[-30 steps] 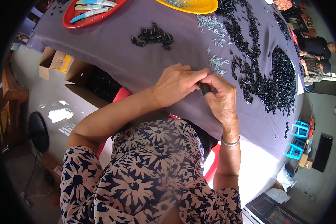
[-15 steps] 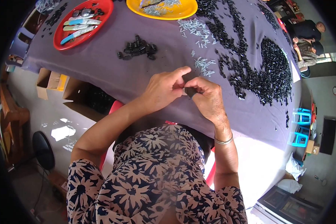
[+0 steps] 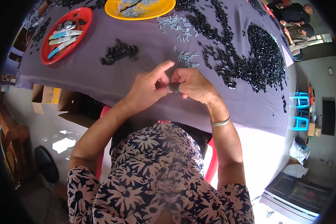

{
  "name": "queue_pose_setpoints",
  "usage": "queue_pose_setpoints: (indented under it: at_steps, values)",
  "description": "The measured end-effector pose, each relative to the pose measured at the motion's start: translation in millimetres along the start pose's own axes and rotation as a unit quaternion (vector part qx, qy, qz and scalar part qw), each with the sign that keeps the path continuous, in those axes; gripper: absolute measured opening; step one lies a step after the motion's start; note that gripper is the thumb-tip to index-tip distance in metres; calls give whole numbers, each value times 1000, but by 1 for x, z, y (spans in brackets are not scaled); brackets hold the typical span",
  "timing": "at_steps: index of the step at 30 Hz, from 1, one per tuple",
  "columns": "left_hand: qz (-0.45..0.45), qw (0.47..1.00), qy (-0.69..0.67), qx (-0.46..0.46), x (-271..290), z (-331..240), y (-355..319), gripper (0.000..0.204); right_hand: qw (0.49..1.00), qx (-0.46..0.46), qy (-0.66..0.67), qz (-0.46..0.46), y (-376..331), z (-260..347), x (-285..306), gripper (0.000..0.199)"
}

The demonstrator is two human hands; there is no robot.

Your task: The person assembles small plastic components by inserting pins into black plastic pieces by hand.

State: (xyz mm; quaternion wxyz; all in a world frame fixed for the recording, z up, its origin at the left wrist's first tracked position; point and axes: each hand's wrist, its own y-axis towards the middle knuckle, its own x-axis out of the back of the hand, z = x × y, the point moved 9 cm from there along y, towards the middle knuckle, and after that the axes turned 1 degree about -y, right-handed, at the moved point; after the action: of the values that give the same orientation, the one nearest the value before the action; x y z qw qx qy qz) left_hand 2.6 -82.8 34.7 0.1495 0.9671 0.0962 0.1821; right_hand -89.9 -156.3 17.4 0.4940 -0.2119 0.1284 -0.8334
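Over the near part of the table, my left hand [image 3: 147,86] and my right hand [image 3: 196,85] meet at the fingertips. A small black piece [image 3: 174,87] shows between them; fingers hide part of it. My left thumb presses toward it while the left index finger points up and away. The right fingers are curled in a pinch at its other side. Beyond my hands lie a small heap of black plastic pieces [image 3: 119,51], a few thin clear pins [image 3: 187,58] and a larger scatter of such pins [image 3: 177,25].
A red tray [image 3: 89,26] with blue-and-white-handled tools stands far left, beside a yellow tray [image 3: 168,9] of pins. Many small black parts [image 3: 263,56] spread across the right of the purple-grey cloth [image 3: 145,41]. Open cardboard boxes [image 3: 71,104] sit below the left edge. People [image 3: 293,28] are far right.
The right hand has turned, its knuckles now higher and the black piece facing the left thumb. The view has shifted, so the table's things appear further left.
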Motion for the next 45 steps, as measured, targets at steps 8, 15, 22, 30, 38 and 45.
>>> queue_pose_setpoints:
  at_steps: [8,15,22,30,38,45]
  values:
    - [35,998,52,-29,-4,3,6,69,999,0,-44,16,12,-7,0,9]
    - [-15,999,2,-31,6,-2,5,41,998,35,46,-25,-14,-6,16,27]
    - [-213,945,240,-58,79,-6,4,18,829,175,-257,-464,-91,-21,134,31]
    - [-261,895,354,-73,87,-12,1,30,776,181,-411,-443,-80,-18,128,31]
    - [-131,991,33,8,39,-1,2,15,797,205,-369,-432,-94,4,97,30]
    - [16,986,-100,131,-19,-3,-8,17,751,355,-391,-396,-99,46,-8,37]
